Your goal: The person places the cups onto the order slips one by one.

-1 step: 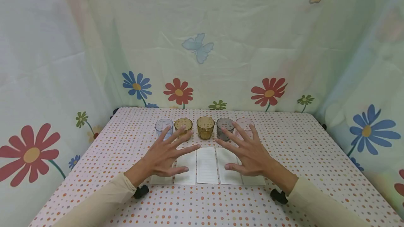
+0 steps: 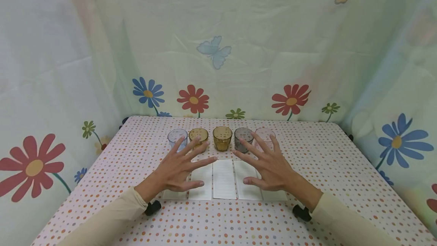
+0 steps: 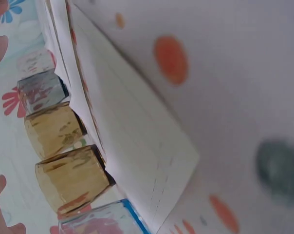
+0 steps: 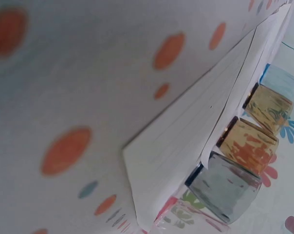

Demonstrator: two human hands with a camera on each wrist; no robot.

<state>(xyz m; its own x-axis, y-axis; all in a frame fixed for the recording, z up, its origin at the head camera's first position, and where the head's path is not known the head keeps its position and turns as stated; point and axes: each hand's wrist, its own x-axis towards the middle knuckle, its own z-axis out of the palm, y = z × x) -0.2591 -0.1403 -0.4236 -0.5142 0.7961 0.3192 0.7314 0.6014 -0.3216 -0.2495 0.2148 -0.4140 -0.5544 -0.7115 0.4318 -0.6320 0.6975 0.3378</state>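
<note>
My left hand (image 2: 175, 172) is held over the left part of a row of white paper slips (image 2: 224, 181), fingers spread and nothing in them. On the other side, my right hand (image 2: 274, 167) spreads its fingers the same way over the right-hand slips. Beyond the paper stands a row of tinted glasses: blue (image 2: 173, 138), amber (image 2: 198, 132), a second amber glass (image 2: 222, 144), grey (image 2: 248, 134) and pink (image 2: 263, 133). In the head view, the fingertips overlap all but the middle glass. Faint lines show on a slip (image 4: 191, 102) in the right wrist view.
A dotted cloth covers the table (image 2: 225, 227). Behind and at both sides hangs a fabric curtain (image 2: 252, 75) printed with flowers and butterflies. Dark wrist devices, such as the left one (image 2: 153, 208), sit below each wrist.
</note>
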